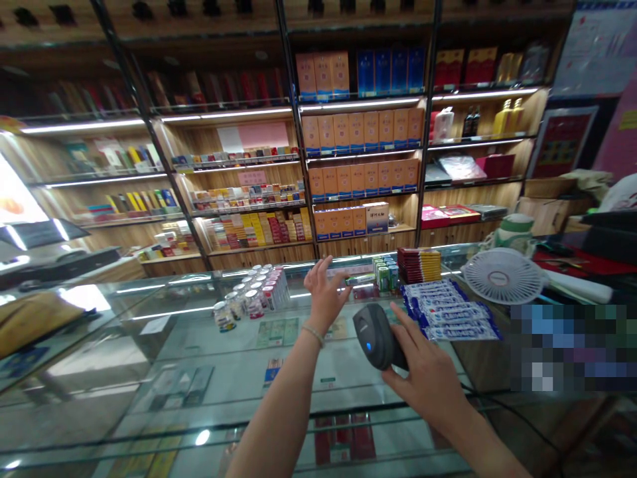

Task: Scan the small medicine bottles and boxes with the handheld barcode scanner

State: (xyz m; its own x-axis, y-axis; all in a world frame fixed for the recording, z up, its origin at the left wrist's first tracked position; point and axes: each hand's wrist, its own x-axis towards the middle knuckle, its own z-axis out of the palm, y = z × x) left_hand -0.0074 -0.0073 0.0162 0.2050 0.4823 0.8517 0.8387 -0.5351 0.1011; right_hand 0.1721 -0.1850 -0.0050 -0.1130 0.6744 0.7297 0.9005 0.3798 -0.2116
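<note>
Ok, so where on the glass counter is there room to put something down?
The glass counter is bare left of the left hand, in front of the small bottles. Crowded further right: green packs, blue wrapped bars and a white fan, past the right hand holding the scanner.

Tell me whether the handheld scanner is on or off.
On: a small blue light glows on the scanner, gripped by the right hand.

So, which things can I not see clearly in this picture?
Head view only.
Grip of the scanner: covered by the right hand.
Under the left hand: hidden by the hand itself.
Right end of the counter: pixelated patch.
Labels on the jars: too small.
</note>
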